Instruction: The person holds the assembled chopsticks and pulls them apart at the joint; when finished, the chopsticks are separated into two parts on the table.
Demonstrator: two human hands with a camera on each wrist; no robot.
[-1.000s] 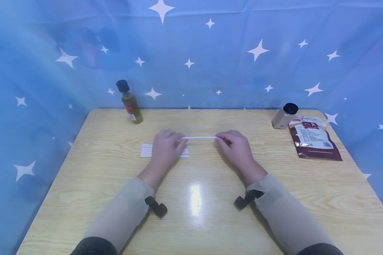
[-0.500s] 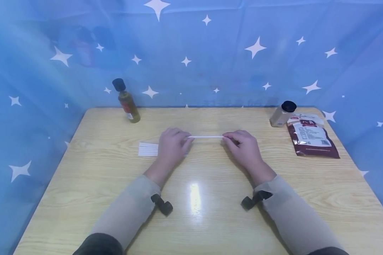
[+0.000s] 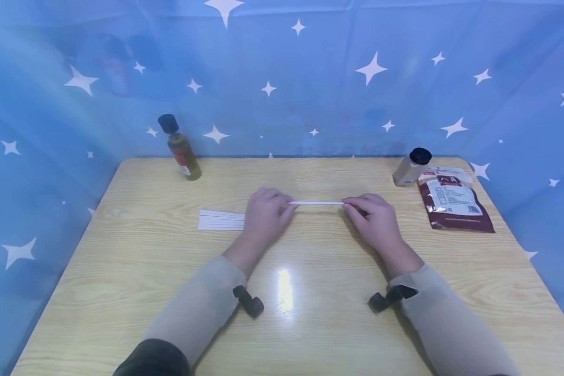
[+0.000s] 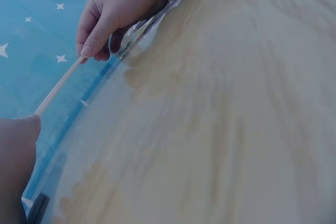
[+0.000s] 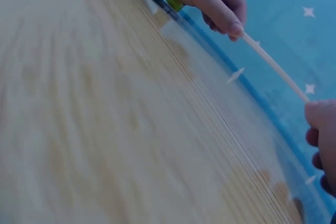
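Note:
A thin white stick (image 3: pixel 317 202) stretches straight between both hands, raised over the table in the wrist views. My left hand (image 3: pixel 267 215) pinches its left end between thumb and fingers. The right end is pinched the same way by my right hand (image 3: pixel 375 219). Beside and partly behind the left hand lies a row of similar white sticks (image 3: pixel 221 220) on the table. In the left wrist view the stick (image 4: pixel 59 87) slants up from the left thumb to the right hand (image 4: pixel 113 19).
On the wooden table (image 3: pixel 310 324) a dark-capped bottle (image 3: pixel 185 155) stands back left. Back right are a black-lidded jar (image 3: pixel 411 168) and a brown-and-white pouch (image 3: pixel 456 201). A blue star-patterned curtain (image 3: pixel 329 78) hangs behind the table's far edge.
Both hands have moved to the right together, still pinching the stick. More of the row of white sticks shows left of the left hand. The view has shifted slightly.

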